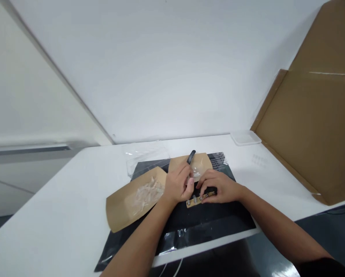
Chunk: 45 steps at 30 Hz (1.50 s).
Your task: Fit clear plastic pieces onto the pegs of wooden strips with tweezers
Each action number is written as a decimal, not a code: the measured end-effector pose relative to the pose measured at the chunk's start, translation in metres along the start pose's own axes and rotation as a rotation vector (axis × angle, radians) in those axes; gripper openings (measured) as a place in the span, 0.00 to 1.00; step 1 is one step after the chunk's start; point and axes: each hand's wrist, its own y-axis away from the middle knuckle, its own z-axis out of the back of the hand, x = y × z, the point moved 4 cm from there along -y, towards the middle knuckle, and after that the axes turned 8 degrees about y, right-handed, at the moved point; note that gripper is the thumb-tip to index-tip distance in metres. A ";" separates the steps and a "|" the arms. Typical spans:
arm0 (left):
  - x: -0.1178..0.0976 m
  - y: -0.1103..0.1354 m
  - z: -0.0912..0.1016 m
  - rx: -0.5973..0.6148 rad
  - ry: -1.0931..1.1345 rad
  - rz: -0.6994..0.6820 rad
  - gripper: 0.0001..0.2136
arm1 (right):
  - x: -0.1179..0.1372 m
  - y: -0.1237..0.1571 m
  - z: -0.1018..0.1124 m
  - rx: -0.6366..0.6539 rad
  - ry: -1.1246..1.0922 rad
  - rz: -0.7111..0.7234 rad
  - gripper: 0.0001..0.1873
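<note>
Nearest, dark glossy floor (328,231) below the table's front edge; two white cables (177,268) hang under that edge; white table (45,215), smooth, with a black mat (204,227) laid across it, its front strip shiny and reflecting light; on the mat, a narrow tan strip (191,202) bearing small upright pegs (195,199), lying in front of and between the hands; right hand (218,186) has its fingers closed on the strip's right part; left hand (178,181) is curled around a slim black tool (191,157), one end sticking up past the knuckles; at left, a kraft-paper tray (122,203) of clear plastic pieces (149,193), overhanging the mat; behind the hands, a second kraft tray (178,161) with small white bits (196,174); beside it, grey sticks (218,161) in a row; farther, a crumpled clear plastic bag (142,156) and a shallow translucent container (245,138); opened brown cardboard box (314,127) stands at right; plain white wall (166,77) behind; pale panel (30,88) at left.
</note>
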 end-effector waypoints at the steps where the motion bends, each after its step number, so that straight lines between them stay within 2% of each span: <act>1: -0.001 -0.002 0.002 0.020 -0.033 0.019 0.14 | 0.000 0.000 0.002 -0.017 -0.009 -0.013 0.08; 3: -0.004 -0.005 0.012 0.054 -0.101 0.066 0.13 | 0.000 -0.001 0.008 -0.056 -0.029 -0.042 0.06; 6: -0.008 -0.004 0.042 0.117 -0.216 0.185 0.13 | 0.001 -0.002 0.016 -0.145 -0.041 -0.083 0.05; 8: -0.002 0.009 0.066 0.256 -0.333 0.369 0.15 | 0.000 -0.001 0.023 -0.260 -0.023 -0.139 0.06; 11: 0.010 0.038 0.104 0.359 -0.433 0.519 0.19 | -0.003 0.003 0.032 -0.421 0.025 -0.232 0.08; 13: 0.022 0.058 0.120 0.440 -0.447 0.619 0.20 | -0.006 0.006 0.034 -0.445 0.070 -0.257 0.09; 15: 0.034 0.072 0.129 0.493 -0.443 0.697 0.21 | -0.008 0.008 0.035 -0.434 0.126 -0.273 0.11; 18: 0.044 0.082 0.131 0.554 -0.452 0.756 0.21 | -0.012 0.013 0.035 -0.476 0.175 -0.334 0.13; 22: 0.045 0.083 0.133 0.577 -0.454 0.779 0.20 | -0.015 0.021 0.034 -0.562 0.119 -0.471 0.14; 27: 0.040 0.098 0.143 0.481 -0.392 0.812 0.20 | -0.021 0.023 0.032 -0.535 0.056 -0.552 0.27; 30: 0.039 0.110 0.142 0.468 -0.367 0.825 0.21 | -0.026 0.022 0.031 -0.558 0.032 -0.597 0.34; 34: 0.041 0.117 0.138 0.483 -0.335 0.861 0.19 | -0.024 0.020 0.029 -0.577 0.002 -0.610 0.38; 39: 0.038 0.115 0.140 0.478 -0.345 0.937 0.12 | -0.017 0.020 0.029 -0.556 0.004 -0.597 0.46; 45: 0.032 0.114 0.139 0.455 -0.350 0.948 0.10 | -0.021 0.020 0.027 -0.536 0.010 -0.600 0.45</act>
